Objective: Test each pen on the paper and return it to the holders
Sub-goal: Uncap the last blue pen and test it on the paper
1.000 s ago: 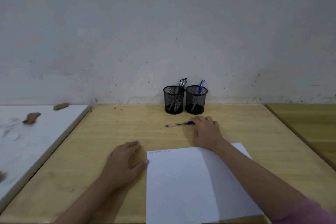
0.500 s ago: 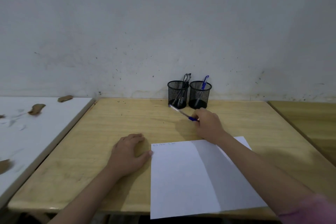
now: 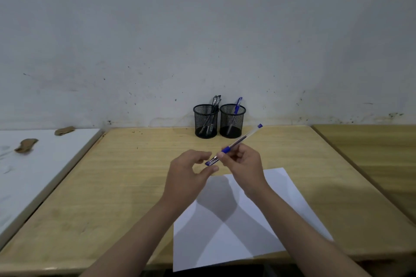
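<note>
My right hand holds a blue pen in the air above the wooden table, its capped end pointing left. My left hand is raised beside it, thumb and fingers curled at the pen's cap; whether they grip the cap I cannot tell. A white sheet of paper lies under both arms. Two black mesh holders stand at the wall: the left holder has dark pens in it, the right holder has one blue pen.
A white board with brown scraps lies to the left of the table. Another wooden surface adjoins on the right. A stained wall closes the back.
My right hand picked the blue pen off the table and brought it toward me, turning it. My left hand left the paper's edge and rose to the pen's cap.
</note>
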